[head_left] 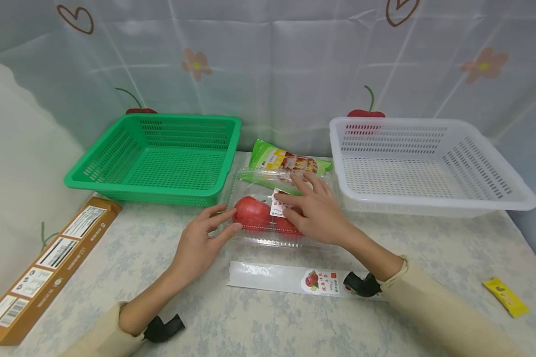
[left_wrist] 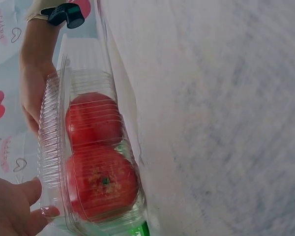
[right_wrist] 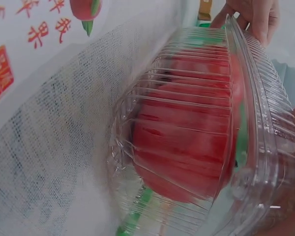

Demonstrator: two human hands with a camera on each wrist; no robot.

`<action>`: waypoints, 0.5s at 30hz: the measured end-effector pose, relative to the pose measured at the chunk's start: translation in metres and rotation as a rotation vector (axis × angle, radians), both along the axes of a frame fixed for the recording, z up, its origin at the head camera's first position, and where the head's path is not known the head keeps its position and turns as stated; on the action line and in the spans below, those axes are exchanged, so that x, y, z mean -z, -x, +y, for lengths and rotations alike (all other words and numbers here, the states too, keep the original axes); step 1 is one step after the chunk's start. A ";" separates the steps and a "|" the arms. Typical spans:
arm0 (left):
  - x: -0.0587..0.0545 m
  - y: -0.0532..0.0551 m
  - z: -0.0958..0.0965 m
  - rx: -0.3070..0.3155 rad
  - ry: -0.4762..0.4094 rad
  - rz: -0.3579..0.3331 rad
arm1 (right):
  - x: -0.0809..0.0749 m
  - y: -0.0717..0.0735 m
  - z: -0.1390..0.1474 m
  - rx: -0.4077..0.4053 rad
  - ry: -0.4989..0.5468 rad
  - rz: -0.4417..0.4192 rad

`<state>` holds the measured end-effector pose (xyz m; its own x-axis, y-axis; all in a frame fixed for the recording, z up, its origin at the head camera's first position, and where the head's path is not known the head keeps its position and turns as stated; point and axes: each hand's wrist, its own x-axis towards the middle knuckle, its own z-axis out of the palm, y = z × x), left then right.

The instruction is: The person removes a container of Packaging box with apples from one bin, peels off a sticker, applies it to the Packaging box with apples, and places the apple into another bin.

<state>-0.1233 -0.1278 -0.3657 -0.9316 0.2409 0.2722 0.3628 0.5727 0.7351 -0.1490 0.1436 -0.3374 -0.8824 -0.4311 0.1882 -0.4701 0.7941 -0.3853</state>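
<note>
A clear plastic clamshell box (head_left: 255,185) sits at the middle of the table with its lid down. Inside are two red apples (head_left: 251,213), seen side by side through the ribbed wall in the left wrist view (left_wrist: 101,184). On the lid lies a white printed sticker (head_left: 277,206). My right hand (head_left: 319,213) rests on the lid with spread fingers, fingertips on and around the sticker, partly covering it. At the box's left edge, my left hand (head_left: 202,239) touches the lid with its extended fingers and thumb.
A backing strip (head_left: 268,277) with a round apple sticker lies in front of the box. Behind it is a green food packet (head_left: 290,161). A green basket (head_left: 156,191) stands left, a white basket (head_left: 433,203) right. A long brown carton (head_left: 58,263) and a yellow packet (head_left: 506,296) flank them.
</note>
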 end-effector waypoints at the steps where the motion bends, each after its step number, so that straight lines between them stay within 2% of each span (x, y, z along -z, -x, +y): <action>1: 0.000 0.000 0.000 -0.001 0.001 0.001 | 0.000 0.000 0.000 0.000 0.005 0.002; 15: 0.000 -0.001 0.000 -0.004 -0.001 -0.002 | 0.003 0.001 -0.001 0.030 0.085 0.055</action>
<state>-0.1225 -0.1281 -0.3658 -0.9330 0.2368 0.2708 0.3593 0.5734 0.7363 -0.1499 0.1431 -0.3406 -0.8819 -0.3851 0.2720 -0.4692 0.7736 -0.4259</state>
